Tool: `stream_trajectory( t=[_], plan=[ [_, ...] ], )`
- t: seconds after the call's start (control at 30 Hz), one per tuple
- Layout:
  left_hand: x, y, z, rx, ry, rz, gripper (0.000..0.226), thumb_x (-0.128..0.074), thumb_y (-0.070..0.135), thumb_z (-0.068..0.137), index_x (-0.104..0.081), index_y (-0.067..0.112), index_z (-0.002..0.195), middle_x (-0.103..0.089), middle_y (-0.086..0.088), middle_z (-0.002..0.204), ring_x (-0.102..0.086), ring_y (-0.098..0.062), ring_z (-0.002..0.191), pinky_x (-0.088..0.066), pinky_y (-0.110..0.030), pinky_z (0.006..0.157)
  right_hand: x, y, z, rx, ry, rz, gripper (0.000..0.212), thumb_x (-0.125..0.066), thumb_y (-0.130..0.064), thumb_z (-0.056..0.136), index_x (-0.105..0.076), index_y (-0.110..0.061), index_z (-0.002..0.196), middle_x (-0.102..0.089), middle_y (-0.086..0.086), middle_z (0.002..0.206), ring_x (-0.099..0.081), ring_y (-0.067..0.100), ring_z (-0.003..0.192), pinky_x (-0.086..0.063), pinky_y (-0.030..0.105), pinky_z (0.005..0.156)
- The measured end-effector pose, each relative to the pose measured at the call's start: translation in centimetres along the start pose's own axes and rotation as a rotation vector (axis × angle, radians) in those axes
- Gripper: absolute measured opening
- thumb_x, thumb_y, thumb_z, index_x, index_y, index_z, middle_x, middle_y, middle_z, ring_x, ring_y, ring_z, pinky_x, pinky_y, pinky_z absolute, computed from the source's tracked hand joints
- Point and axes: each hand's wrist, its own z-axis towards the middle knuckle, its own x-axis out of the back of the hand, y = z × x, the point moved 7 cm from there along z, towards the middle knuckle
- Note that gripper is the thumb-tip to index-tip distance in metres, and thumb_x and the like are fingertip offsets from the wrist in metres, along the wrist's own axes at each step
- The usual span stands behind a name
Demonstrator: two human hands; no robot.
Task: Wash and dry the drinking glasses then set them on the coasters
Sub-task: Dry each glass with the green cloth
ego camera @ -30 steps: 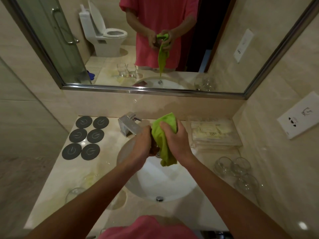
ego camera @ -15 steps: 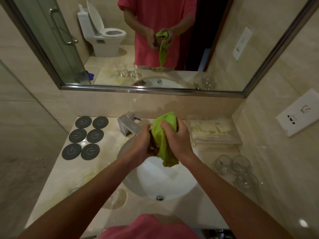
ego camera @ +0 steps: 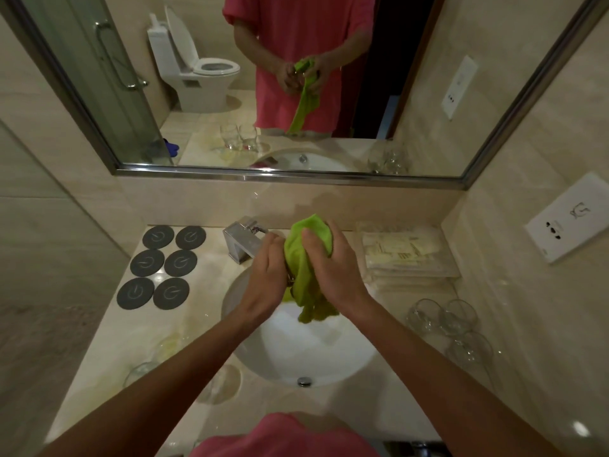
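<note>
Over the white sink (ego camera: pixel 346 357), my left hand (ego camera: pixel 267 275) grips a drinking glass (ego camera: pixel 290 280) that is almost wholly hidden between my palms. My right hand (ego camera: pixel 329 268) clutches a bright green cloth (ego camera: pixel 304 258) bunched over and around that glass, its tail hanging toward the basin. Several dark round coasters (ego camera: pixel 161 267) lie in two columns at the back left of the counter, all bare. Three clear glasses (ego camera: pixel 445 321) stand grouped at the right of the sink. More clear glasses (ego camera: pixel 171 347) sit at the front left, partly behind my left forearm.
A chrome faucet (ego camera: pixel 240 240) stands behind the sink, just left of my hands. A clear tray of packets (ego camera: pixel 405 255) sits at the back right. The mirror (ego camera: pixel 263 94) spans the wall above; a wall socket (ego camera: pixel 563 219) is at the right.
The cloth has shifted a little over the glass as my hands turn against each other; both hands stay above the sink in the same spot.
</note>
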Motion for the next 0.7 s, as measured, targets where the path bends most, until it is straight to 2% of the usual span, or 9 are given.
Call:
stream_trajectory(
  t=[0.07, 0.17, 0.27, 0.33, 0.4, 0.5, 0.57, 0.63, 0.7],
  plan=[
    [0.0, -1.5, 0.5, 0.317, -0.054, -0.092, 0.038, -0.028, 0.034, 0.104, -0.053, 0.014, 0.084, -0.054, -0.009, 0.079, -0.054, -0.017, 0.063, -0.046, -0.028, 0.045, -0.3, -0.3, -0.4, 0.155, -0.025, -0.095, 0.036, -0.046, -0.056, 0.095, -0.055, -0.027, 0.112, -0.059, -0.003, 0.108, -0.059, 0.012, 0.097, -0.050, 0.034, 0.089],
    [-0.5, -2.2, 0.0, 0.697, -0.226, -0.224, 0.036, -0.036, 0.033, 0.097, -0.049, 0.018, 0.067, -0.045, -0.004, 0.055, -0.041, -0.016, 0.041, -0.029, -0.017, 0.040, -0.3, -1.2, -1.1, 0.462, -0.104, -0.249, 0.040, -0.046, -0.044, 0.099, -0.059, -0.014, 0.120, -0.055, 0.001, 0.120, -0.057, 0.016, 0.108, -0.048, 0.031, 0.094],
    [-0.5, -2.1, -0.6, 0.807, -0.386, -0.288, 0.040, -0.034, 0.030, 0.099, -0.047, 0.015, 0.063, -0.045, -0.005, 0.052, -0.036, -0.016, 0.038, -0.023, -0.015, 0.042, -0.4, -1.9, -1.2, 0.640, -0.153, -0.321, 0.038, -0.046, -0.036, 0.100, -0.062, -0.009, 0.122, -0.056, 0.006, 0.126, -0.055, 0.021, 0.115, -0.044, 0.027, 0.100],
    [-0.8, -1.9, -0.7, 0.787, -0.396, -0.309, 0.040, -0.037, 0.032, 0.099, -0.049, 0.013, 0.067, -0.047, -0.007, 0.055, -0.038, -0.018, 0.039, -0.026, -0.018, 0.042, -0.2, -1.3, -0.4, 0.489, -0.143, -0.194, 0.033, -0.045, -0.039, 0.100, -0.063, -0.016, 0.118, -0.060, 0.004, 0.118, -0.058, 0.019, 0.109, -0.046, 0.031, 0.096],
    [-1.0, -1.8, -0.3, 0.670, -0.329, -0.279, 0.034, -0.041, 0.036, 0.099, -0.054, 0.013, 0.077, -0.050, -0.008, 0.062, -0.045, -0.018, 0.045, -0.035, -0.022, 0.044, 0.0, 0.0, 0.5, 0.153, -0.090, 0.023, 0.029, -0.046, -0.046, 0.099, -0.063, -0.026, 0.111, -0.064, 0.000, 0.107, -0.062, 0.016, 0.102, -0.050, 0.036, 0.093],
    [-0.5, -1.4, 0.9, 0.255, -0.284, -0.015, 0.035, -0.041, 0.052, 0.100, -0.049, 0.023, 0.084, -0.053, -0.005, 0.077, -0.055, -0.022, 0.063, -0.047, -0.038, 0.056, 0.0, 2.2, 1.3, -0.294, -0.095, 0.146, 0.035, -0.049, -0.045, 0.102, -0.068, -0.018, 0.112, -0.072, 0.006, 0.104, -0.068, 0.022, 0.100, -0.054, 0.039, 0.092],
    [-0.2, -1.3, 0.8, 0.101, -0.325, 0.184, 0.041, -0.047, 0.070, 0.090, -0.048, 0.030, 0.085, -0.062, -0.004, 0.076, -0.063, -0.030, 0.066, -0.055, -0.054, 0.064, 0.1, 3.4, 1.2, -0.522, -0.159, 0.267, 0.040, -0.049, -0.044, 0.102, -0.070, -0.011, 0.107, -0.075, 0.012, 0.100, -0.070, 0.026, 0.093, -0.056, 0.040, 0.088],
    [-0.1, -1.4, 0.3, 0.118, -0.374, 0.191, 0.043, -0.061, 0.072, 0.081, -0.054, 0.030, 0.091, -0.068, -0.009, 0.086, -0.070, -0.033, 0.073, -0.058, -0.059, 0.071, 0.3, 3.9, 0.6, -0.666, -0.237, 0.371, 0.042, -0.048, -0.045, 0.102, -0.072, -0.011, 0.099, -0.074, 0.011, 0.090, -0.070, 0.024, 0.082, -0.056, 0.037, 0.080],
    [-0.2, -1.7, -0.1, 0.262, -0.453, 0.023, 0.046, -0.080, 0.053, 0.077, -0.057, 0.019, 0.099, -0.065, -0.019, 0.104, -0.072, -0.034, 0.081, -0.059, -0.056, 0.078, 0.5, 4.2, 0.4, -0.666, -0.270, 0.310, 0.044, -0.047, -0.049, 0.102, -0.072, -0.014, 0.101, -0.076, 0.009, 0.094, -0.071, 0.022, 0.085, -0.056, 0.035, 0.082]
  ],
)
